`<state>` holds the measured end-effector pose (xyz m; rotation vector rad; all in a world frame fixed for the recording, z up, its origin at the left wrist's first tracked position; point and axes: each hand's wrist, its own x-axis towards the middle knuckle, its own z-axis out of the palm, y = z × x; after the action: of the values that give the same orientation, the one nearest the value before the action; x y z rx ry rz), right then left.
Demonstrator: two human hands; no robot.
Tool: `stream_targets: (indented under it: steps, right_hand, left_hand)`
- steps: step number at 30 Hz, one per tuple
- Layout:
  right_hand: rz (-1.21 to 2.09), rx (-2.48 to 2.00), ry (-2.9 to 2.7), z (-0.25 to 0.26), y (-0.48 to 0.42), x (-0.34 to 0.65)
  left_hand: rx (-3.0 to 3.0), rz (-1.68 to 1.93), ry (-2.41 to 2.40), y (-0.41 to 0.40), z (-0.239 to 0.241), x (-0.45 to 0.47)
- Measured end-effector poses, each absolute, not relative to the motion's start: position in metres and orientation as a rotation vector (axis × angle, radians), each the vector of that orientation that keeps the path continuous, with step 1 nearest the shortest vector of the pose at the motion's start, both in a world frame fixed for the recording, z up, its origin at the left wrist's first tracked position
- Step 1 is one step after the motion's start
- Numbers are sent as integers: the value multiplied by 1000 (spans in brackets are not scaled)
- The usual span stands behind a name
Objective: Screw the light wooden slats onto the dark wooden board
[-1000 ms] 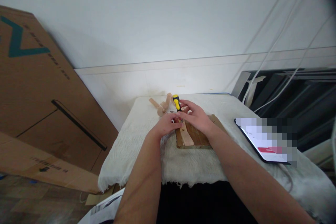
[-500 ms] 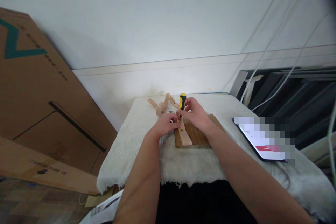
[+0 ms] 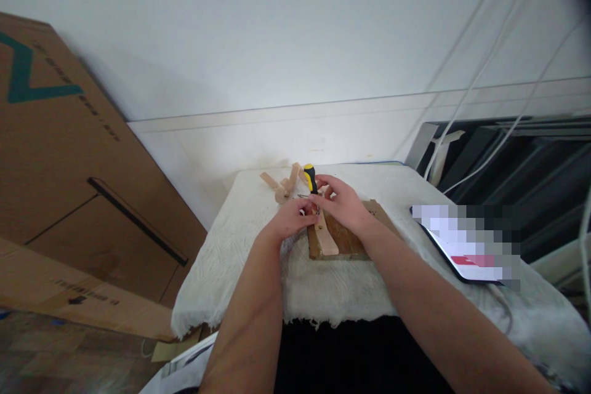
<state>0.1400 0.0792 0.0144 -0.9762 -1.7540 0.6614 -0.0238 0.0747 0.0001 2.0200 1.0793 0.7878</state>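
Note:
A yellow and black screwdriver (image 3: 309, 177) leans to the left, its handle up, above a pale wooden piece (image 3: 327, 241). The fingers of my right hand (image 3: 341, 198) are closed around the lower part of the screwdriver. Below its tip, my left hand (image 3: 292, 219) pinches at the upper end of the pale piece; what lies between those fingertips is too small to make out. A hole shows in the pale piece, which rests on a brown wooden board (image 3: 353, 240). My fingers cover the screwdriver's tip.
More pale wooden pieces (image 3: 282, 189) lie behind my left hand on the white tablecloth (image 3: 231, 246). A lit phone or tablet (image 3: 450, 246) is on the right. A large cardboard box (image 3: 92, 184) stands left of the table, dark panels (image 3: 535, 172) to the right, a wall behind.
The screwdriver's handle has tipped from nearly upright over to the left. My right fingers have shifted slightly around it; my left hand has stayed at the pale piece.

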Motion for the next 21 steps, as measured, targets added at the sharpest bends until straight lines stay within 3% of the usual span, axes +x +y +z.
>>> stream_targets:
  steps: [21]
  right_hand:
    - [670,-994,-1674,14,84,144]
  left_hand:
    - [1972,803,1049,78,-5,-24]
